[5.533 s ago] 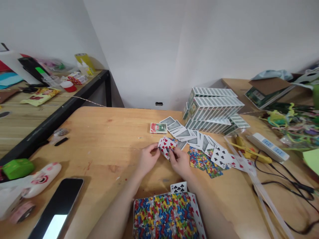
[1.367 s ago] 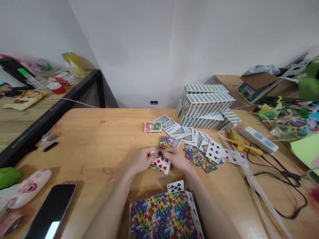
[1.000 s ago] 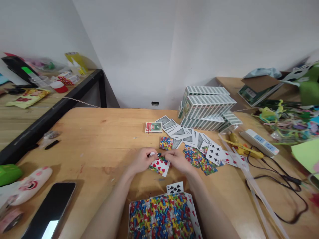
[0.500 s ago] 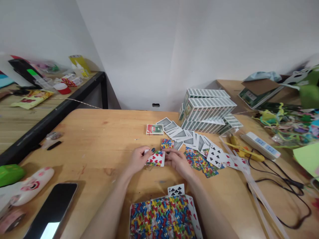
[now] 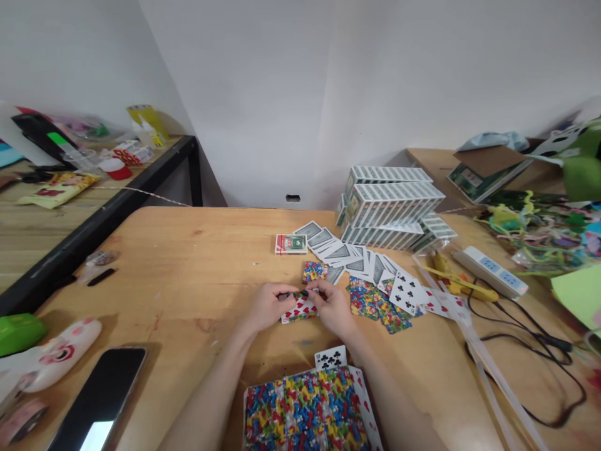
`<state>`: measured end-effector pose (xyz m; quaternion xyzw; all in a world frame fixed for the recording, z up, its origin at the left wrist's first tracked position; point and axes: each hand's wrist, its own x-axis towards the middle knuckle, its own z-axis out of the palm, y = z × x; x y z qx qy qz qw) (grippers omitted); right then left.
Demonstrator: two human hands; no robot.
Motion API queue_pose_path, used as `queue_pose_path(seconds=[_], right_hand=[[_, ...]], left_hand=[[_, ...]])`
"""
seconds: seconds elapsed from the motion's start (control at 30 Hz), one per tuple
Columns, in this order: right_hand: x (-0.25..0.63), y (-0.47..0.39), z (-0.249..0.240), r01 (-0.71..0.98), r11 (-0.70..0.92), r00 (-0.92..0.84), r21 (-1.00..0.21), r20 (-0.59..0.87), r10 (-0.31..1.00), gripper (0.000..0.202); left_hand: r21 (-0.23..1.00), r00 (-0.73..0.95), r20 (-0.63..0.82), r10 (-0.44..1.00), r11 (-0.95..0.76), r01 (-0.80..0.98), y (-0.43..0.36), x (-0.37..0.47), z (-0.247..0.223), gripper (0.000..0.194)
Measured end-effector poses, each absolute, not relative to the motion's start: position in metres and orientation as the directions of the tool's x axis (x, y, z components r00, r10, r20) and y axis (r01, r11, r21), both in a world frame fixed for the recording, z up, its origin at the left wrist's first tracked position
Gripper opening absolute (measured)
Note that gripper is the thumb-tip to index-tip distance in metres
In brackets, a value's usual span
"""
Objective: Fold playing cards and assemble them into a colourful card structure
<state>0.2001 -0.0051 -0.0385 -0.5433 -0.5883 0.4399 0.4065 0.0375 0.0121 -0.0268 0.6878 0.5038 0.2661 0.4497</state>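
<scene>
Left hand [image 5: 272,305] and right hand [image 5: 334,309] face each other, wrists turned inward, over the grained wooden desk [image 5: 201,263]; each grip pinches the heart-printed playing card [image 5: 301,310] between them. Behind rises a smooth pale wall [image 5: 258,94]; striped oblong boxes [image 5: 397,203] stand stacked before it, a multicoloured patterned block [image 5: 305,410] nearest the viewer.

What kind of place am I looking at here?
Probably a craft corner or small workshop. Playing cards spread on a wooden table, what looks like a yellow glue gun, and a white power strip beside it suggest handiwork.
</scene>
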Motion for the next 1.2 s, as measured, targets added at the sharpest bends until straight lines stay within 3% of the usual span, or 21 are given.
queue_pose_path(seconds=[0.23,0.8,0.93,1.03,1.2], right_hand=[[0.201,-0.006,-0.031,0.383,0.067,-0.035,-0.921,0.058,0.998,0.015],[0.206,-0.003,-0.040,0.348,0.036,-0.055,-0.937,0.018,0.998,0.015],[0.206,-0.004,-0.039,0.359,0.044,-0.055,-0.932,0.026,0.998,0.015],[0.205,-0.005,-0.038,0.359,0.058,-0.070,-0.931,0.035,0.997,0.015],[0.202,-0.006,-0.037,0.314,0.049,-0.073,-0.948,0.027,0.997,0.014]], left_hand=[[0.870,0.365,-0.101,0.926,-0.095,0.483,0.011,0.037,-0.028,0.031],[0.862,0.404,-0.103,0.909,-0.121,0.493,0.011,0.033,-0.030,0.036],[0.904,0.423,-0.068,0.904,-0.124,0.410,0.011,0.031,-0.025,0.037],[0.933,0.455,-0.076,0.887,-0.098,0.347,0.011,0.032,-0.020,0.030],[0.894,0.453,-0.065,0.889,-0.150,0.422,0.011,0.037,-0.017,0.018]])
